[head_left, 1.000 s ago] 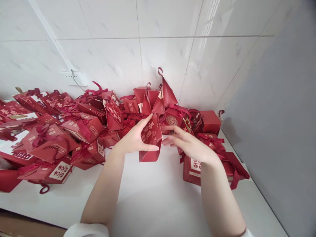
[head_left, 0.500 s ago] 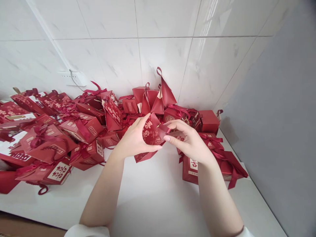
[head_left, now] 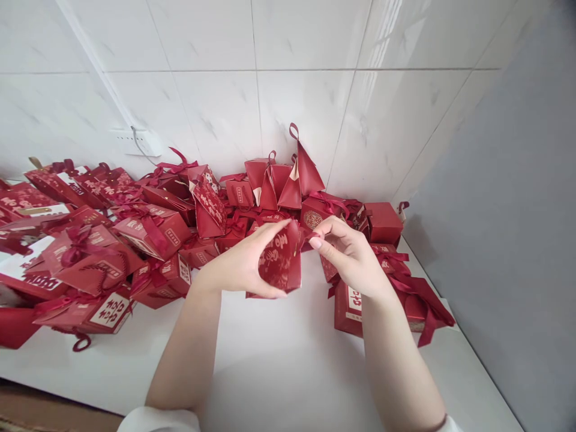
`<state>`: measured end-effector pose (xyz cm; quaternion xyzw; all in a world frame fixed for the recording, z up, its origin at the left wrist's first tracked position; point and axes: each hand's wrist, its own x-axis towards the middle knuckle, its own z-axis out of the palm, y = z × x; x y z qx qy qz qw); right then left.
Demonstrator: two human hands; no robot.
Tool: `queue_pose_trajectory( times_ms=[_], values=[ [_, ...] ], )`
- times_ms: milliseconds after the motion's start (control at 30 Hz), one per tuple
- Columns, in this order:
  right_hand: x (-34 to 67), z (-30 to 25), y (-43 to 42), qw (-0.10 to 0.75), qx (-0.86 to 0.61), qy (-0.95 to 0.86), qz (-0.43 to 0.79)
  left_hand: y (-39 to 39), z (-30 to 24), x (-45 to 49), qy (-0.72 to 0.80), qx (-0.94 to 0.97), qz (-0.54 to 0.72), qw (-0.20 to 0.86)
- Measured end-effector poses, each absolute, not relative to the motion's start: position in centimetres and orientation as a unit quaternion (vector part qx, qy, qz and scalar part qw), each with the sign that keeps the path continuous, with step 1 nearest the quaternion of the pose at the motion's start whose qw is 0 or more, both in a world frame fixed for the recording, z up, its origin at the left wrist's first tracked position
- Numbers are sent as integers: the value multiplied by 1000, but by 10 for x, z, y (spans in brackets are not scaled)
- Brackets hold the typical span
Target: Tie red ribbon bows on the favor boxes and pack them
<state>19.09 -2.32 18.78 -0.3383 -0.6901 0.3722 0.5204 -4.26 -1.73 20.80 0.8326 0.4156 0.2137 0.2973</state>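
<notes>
A red paper gift box [head_left: 283,264] with pale printed characters is held up over the white table. My left hand [head_left: 243,261] wraps round its left side, thumb below and fingers above. Between thumb and forefinger, my right hand [head_left: 342,252] pinches a red ribbon [head_left: 308,235] at the upper right of this box. The box's far side and part of the ribbon are hidden by my fingers. Just behind stand pointed red boxes [head_left: 305,174] with ribbon loops.
Many red gift boxes [head_left: 153,231] with bows pile up on the left. More boxes [head_left: 348,309] lie at the right, close to my right forearm. The white table [head_left: 288,360] meets a tiled wall [head_left: 297,102] behind and a grey panel [head_left: 508,240] on the right. A wall socket [head_left: 135,142] sits at back left.
My left hand has turned the box, so its printed face shows more upright. The right hand has drawn the ribbon a little to the right, away from the box.
</notes>
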Motion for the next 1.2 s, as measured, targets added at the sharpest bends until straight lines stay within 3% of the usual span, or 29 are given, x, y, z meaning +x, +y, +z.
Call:
queue_pose_trajectory(
  times_ms=[133, 233, 333, 467, 567, 767, 933, 1100, 1200],
  values=[
    [191, 181, -15, 460, -302, -650, 523, -17, 208, -51, 330, 854, 181, 359],
    [188, 178, -12, 444, -296, -627, 568, -15, 206, -54, 290, 858, 163, 391],
    [186, 178, -13, 474, -328, -610, 544, -18, 206, -48, 353, 853, 176, 342],
    [186, 180, -17, 482, -384, -586, 526, -26, 206, -29, 487, 833, 219, 144],
    [184, 179, -17, 468, -391, -605, 512, -29, 202, -18, 487, 842, 226, 57],
    [176, 171, -9, 529, -391, -661, 361, -29, 194, -10, 444, 873, 198, 40],
    [185, 167, -4, 575, -425, -605, 350, -24, 191, -9, 484, 852, 201, 15],
    [189, 168, -3, 529, -404, -615, 423, -24, 192, -9, 497, 840, 218, 3],
    [187, 170, -4, 536, -386, -642, 389, -23, 195, -13, 481, 845, 226, 56]
  ],
)
